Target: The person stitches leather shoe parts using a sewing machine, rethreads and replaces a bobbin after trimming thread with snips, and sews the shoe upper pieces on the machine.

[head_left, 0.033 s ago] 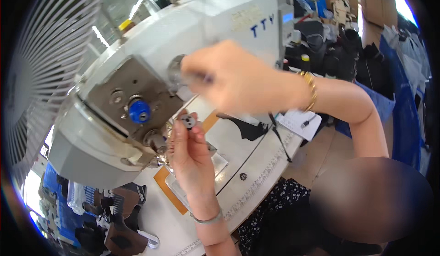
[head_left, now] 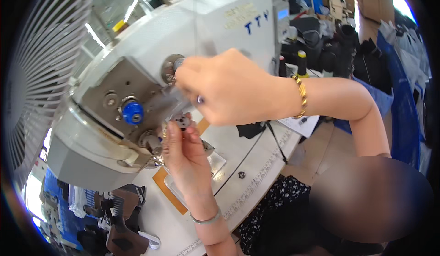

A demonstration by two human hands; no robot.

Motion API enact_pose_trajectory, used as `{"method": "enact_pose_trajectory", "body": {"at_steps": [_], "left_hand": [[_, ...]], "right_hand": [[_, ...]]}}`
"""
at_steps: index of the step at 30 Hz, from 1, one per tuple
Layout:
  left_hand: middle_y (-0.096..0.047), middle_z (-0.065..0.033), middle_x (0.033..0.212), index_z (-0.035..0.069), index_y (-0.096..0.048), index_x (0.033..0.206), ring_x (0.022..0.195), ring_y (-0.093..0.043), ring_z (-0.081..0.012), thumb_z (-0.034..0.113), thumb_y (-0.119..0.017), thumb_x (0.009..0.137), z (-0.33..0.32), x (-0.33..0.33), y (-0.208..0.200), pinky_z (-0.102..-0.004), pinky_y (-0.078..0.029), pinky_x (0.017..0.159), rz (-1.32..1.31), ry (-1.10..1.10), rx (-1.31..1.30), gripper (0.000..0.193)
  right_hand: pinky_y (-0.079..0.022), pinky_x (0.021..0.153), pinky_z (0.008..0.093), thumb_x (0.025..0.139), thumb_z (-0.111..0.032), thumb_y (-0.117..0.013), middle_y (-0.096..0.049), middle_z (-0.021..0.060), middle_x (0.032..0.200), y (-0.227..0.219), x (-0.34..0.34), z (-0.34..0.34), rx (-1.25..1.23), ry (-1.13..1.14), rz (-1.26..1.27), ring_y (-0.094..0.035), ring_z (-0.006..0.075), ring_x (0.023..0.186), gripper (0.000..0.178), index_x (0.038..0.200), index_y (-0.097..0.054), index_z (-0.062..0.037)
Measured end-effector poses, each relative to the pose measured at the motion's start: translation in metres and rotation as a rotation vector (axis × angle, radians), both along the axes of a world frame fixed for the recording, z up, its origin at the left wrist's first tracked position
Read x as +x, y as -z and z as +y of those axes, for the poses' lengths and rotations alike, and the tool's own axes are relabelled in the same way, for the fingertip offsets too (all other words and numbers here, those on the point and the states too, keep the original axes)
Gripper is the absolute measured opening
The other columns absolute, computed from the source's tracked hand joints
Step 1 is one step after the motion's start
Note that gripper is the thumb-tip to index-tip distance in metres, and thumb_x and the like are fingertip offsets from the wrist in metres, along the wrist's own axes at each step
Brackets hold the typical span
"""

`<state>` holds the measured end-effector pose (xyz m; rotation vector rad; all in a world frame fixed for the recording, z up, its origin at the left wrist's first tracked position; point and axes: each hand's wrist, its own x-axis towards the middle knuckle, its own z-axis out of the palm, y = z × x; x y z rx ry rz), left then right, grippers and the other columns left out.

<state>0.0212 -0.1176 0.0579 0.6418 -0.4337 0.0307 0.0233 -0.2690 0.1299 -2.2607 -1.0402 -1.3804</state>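
Note:
Pinched between thumb and fingers, a small round metal bobbin [head_left: 183, 121] with holes in its face is in my left hand [head_left: 185, 157], below the machine's head. My right hand [head_left: 236, 88] is closed above it. Its curled fingertips are at a round metal fitting [head_left: 169, 69] on the front of the grey-white sewing machine [head_left: 142, 45]; what they grip is hidden. A blue knob [head_left: 133, 112] sits on the metal plate left of my hands.
A small dark metal part [head_left: 241, 175] lies on the white table [head_left: 256, 164] near its ruled edge. At the left stands a white fan grille [head_left: 46, 58]. Dark cut pieces [head_left: 126, 219] are heaped lower left. A yellow-topped thread cone [head_left: 301, 63] stands behind my right wrist.
The whole view has shifted slightly. My right hand, blurred before, shows more sharply, its fingertips still by the round fitting. My left hand keeps hold of the bobbin.

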Motion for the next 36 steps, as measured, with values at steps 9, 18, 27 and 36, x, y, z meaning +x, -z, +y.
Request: {"method": "enact_pose_trajectory", "body": {"at_steps": [9,18,27,36], "left_hand": [[-0.045,-0.0108,0.094,-0.01,-0.043,0.109,0.081,-0.041,-0.0146,0.014,-0.043,0.095,-0.002,0.016,0.009,-0.0249,-0.041,0.078,-0.171,0.243,-0.104,0.027],[-0.039,-0.0103,0.093,-0.009,-0.039,0.101,0.079,-0.042,-0.0139,0.011,-0.046,0.094,0.003,0.014,0.004,-0.024,-0.042,0.073,-0.128,0.278,-0.087,0.023],[-0.042,-0.0113,0.099,-0.009,-0.037,0.111,0.079,-0.042,-0.0132,0.016,-0.041,0.096,-0.003,0.008,0.002,-0.0241,-0.043,0.073,-0.159,0.203,-0.048,0.029],[-0.059,-0.0087,0.097,-0.004,-0.057,0.104,0.081,-0.054,-0.0113,0.014,-0.054,0.09,-0.02,0.003,0.003,-0.021,-0.046,0.074,-0.109,0.068,-0.006,0.023]], "right_hand": [[-0.048,0.053,0.0357,0.066,-0.014,-0.057,-0.061,0.0145,0.062,-0.014,0.011,-0.013,0.197,-0.22,0.335,-0.06,0.0301,0.054,0.015,0.07,-0.062,-0.0012],[-0.049,0.054,0.0392,0.058,-0.013,-0.055,-0.06,0.0175,0.061,-0.012,0.014,-0.022,0.469,-0.36,0.616,-0.06,0.0311,0.057,0.015,0.061,-0.059,0.0007],[-0.05,0.055,0.0371,0.06,-0.017,-0.058,-0.06,0.0157,0.066,-0.022,0.015,-0.033,0.44,-0.395,0.628,-0.061,0.0316,0.063,0.018,0.066,-0.059,0.0001],[-0.046,0.054,0.0328,0.063,-0.008,-0.06,-0.06,0.0104,0.079,-0.007,0.018,-0.061,0.521,-0.314,0.846,-0.059,0.0245,0.061,0.026,0.088,-0.058,0.0]]}}
